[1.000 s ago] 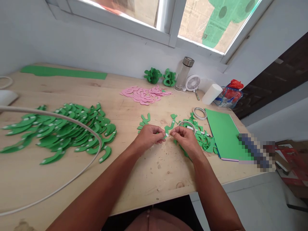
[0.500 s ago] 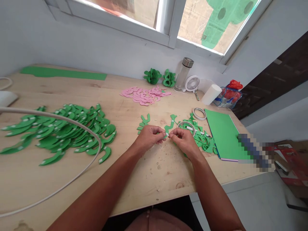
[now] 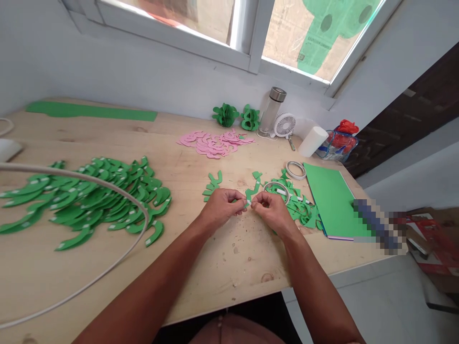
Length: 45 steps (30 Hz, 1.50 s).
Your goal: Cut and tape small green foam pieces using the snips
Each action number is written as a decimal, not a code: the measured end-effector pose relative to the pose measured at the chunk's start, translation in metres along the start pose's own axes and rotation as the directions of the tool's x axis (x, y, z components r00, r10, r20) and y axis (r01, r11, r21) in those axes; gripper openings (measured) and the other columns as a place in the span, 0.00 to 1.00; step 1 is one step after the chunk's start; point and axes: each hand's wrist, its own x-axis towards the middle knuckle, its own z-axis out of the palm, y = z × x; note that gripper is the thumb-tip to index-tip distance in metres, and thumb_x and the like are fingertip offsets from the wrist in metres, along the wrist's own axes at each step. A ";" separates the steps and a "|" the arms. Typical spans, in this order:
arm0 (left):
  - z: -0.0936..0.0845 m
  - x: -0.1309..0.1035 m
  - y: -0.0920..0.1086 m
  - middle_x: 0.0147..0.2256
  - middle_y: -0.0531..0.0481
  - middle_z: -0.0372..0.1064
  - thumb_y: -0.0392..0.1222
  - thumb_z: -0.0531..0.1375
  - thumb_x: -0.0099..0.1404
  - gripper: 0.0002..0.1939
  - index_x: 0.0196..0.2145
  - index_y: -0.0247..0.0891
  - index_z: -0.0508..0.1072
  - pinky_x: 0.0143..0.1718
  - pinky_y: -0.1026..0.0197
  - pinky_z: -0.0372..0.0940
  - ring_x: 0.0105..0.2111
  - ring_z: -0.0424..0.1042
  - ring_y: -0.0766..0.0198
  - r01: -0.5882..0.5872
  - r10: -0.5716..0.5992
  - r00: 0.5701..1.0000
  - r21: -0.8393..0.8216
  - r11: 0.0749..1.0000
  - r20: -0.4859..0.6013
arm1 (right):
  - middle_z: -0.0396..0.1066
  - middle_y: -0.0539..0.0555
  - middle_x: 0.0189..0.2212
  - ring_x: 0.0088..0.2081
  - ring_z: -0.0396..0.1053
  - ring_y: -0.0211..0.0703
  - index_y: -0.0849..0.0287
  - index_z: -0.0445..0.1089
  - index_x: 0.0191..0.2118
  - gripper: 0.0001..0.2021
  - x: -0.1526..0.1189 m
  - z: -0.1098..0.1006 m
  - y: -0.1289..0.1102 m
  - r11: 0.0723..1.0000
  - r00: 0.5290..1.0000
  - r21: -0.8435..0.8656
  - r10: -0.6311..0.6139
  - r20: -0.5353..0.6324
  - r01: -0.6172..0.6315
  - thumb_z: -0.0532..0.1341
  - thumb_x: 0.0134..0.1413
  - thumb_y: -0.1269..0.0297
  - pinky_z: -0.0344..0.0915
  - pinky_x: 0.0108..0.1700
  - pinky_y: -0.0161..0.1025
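My left hand [image 3: 225,206] and my right hand [image 3: 271,209] meet over the middle of the table, both with fingers pinched. Between their fingertips is a small white piece of tape [image 3: 248,202] at the near end of a wavy green paper cut-out [image 3: 253,190]. This cut-out stretches away from me, with another white patch farther up. Left of it lies a branched green paper cut-out [image 3: 214,181], partly behind my left hand. Close to my right hand, a roll of tape [image 3: 277,186] rests on a heap of green paper scraps [image 3: 304,213].
A large pile of curved green paper pieces [image 3: 107,196] with white patches lies left, crossed by a pale cable [image 3: 144,210]. Pink paper pieces [image 3: 211,143] lie farther back. A glass bottle [image 3: 271,112], a small fan [image 3: 285,125] and green sheets [image 3: 333,200] are on the right.
The view has shifted slightly. Both hands stay at the near end of the green cut-out, their fingertips a little farther apart around the white piece.
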 end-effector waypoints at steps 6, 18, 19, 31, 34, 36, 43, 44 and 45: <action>-0.004 0.001 0.001 0.17 0.53 0.68 0.39 0.60 0.50 0.05 0.21 0.35 0.71 0.23 0.67 0.61 0.19 0.66 0.69 0.037 -0.041 0.998 -0.073 0.997 -0.052 | 0.62 0.47 0.19 0.23 0.58 0.34 0.60 0.66 0.23 0.03 0.001 -0.002 0.002 0.999 0.999 0.006 0.036 -0.030 -0.036 0.57 0.42 0.67 0.54 0.26 0.32; -0.002 0.001 0.000 0.19 0.52 0.70 0.42 0.62 0.50 0.07 0.22 0.34 0.72 0.21 0.67 0.59 0.18 0.63 0.71 0.060 -0.066 0.998 -0.212 0.975 -0.022 | 0.71 0.52 0.31 0.32 0.65 0.39 0.59 0.70 0.26 0.04 0.001 0.001 0.002 0.973 0.997 0.218 -0.067 -0.041 0.075 0.60 0.45 0.64 0.59 0.33 0.34; -0.001 0.001 -0.001 0.19 0.52 0.69 0.41 0.62 0.50 0.07 0.22 0.34 0.71 0.21 0.67 0.59 0.18 0.63 0.71 0.060 -0.066 0.998 -0.211 0.976 -0.020 | 0.71 0.52 0.30 0.31 0.65 0.38 0.59 0.70 0.27 0.05 0.001 0.002 0.003 0.974 0.997 0.216 -0.059 -0.048 0.068 0.60 0.45 0.64 0.58 0.32 0.34; 0.003 -0.003 0.000 0.19 0.53 0.70 0.41 0.62 0.51 0.07 0.25 0.34 0.70 0.19 0.68 0.58 0.17 0.64 0.71 0.091 -0.083 0.996 -0.212 0.973 0.045 | 0.68 0.49 0.23 0.25 0.60 0.35 0.61 0.71 0.26 0.05 0.002 0.005 0.005 0.968 0.986 0.252 0.021 -0.167 0.022 0.61 0.43 0.64 0.56 0.29 0.33; 0.001 -0.003 0.003 0.21 0.50 0.72 0.42 0.62 0.51 0.08 0.26 0.34 0.71 0.19 0.67 0.59 0.18 0.65 0.69 0.112 -0.101 0.993 -0.211 0.971 0.061 | 0.66 0.48 0.22 0.24 0.59 0.34 0.61 0.71 0.26 0.05 0.003 0.003 0.006 0.959 0.978 0.281 0.038 -0.205 0.022 0.61 0.43 0.64 0.56 0.28 0.33; 0.000 -0.003 0.004 0.21 0.49 0.72 0.42 0.62 0.51 0.08 0.24 0.34 0.70 0.20 0.67 0.59 0.18 0.65 0.69 0.116 -0.104 0.992 -0.210 0.971 0.069 | 0.65 0.47 0.21 0.23 0.59 0.34 0.61 0.70 0.25 0.05 0.003 0.001 0.006 0.956 0.974 0.294 0.049 -0.220 0.018 0.61 0.43 0.64 0.55 0.27 0.33; -0.001 -0.004 0.004 0.22 0.49 0.72 0.41 0.60 0.52 0.07 0.23 0.34 0.69 0.21 0.67 0.60 0.19 0.65 0.69 0.100 -0.089 0.994 -0.200 0.975 0.065 | 0.65 0.47 0.21 0.23 0.59 0.34 0.60 0.70 0.25 0.06 0.003 0.000 0.008 0.960 0.969 0.279 0.041 -0.244 0.030 0.61 0.44 0.63 0.55 0.26 0.32; -0.001 -0.004 0.005 0.22 0.49 0.72 0.41 0.60 0.52 0.07 0.22 0.34 0.70 0.21 0.67 0.60 0.20 0.66 0.69 0.104 -0.091 0.993 -0.194 0.976 0.074 | 0.65 0.48 0.21 0.23 0.59 0.34 0.60 0.70 0.25 0.06 0.004 0.000 0.008 0.962 0.968 0.273 0.037 -0.249 0.033 0.61 0.44 0.63 0.55 0.26 0.32; -0.001 -0.004 0.005 0.22 0.48 0.72 0.41 0.60 0.52 0.07 0.22 0.34 0.70 0.21 0.66 0.60 0.20 0.66 0.69 0.109 -0.094 0.992 -0.189 0.976 0.084 | 0.66 0.48 0.21 0.23 0.60 0.34 0.60 0.70 0.25 0.06 0.004 0.000 0.009 0.964 0.967 0.265 0.032 -0.253 0.038 0.61 0.44 0.63 0.55 0.26 0.33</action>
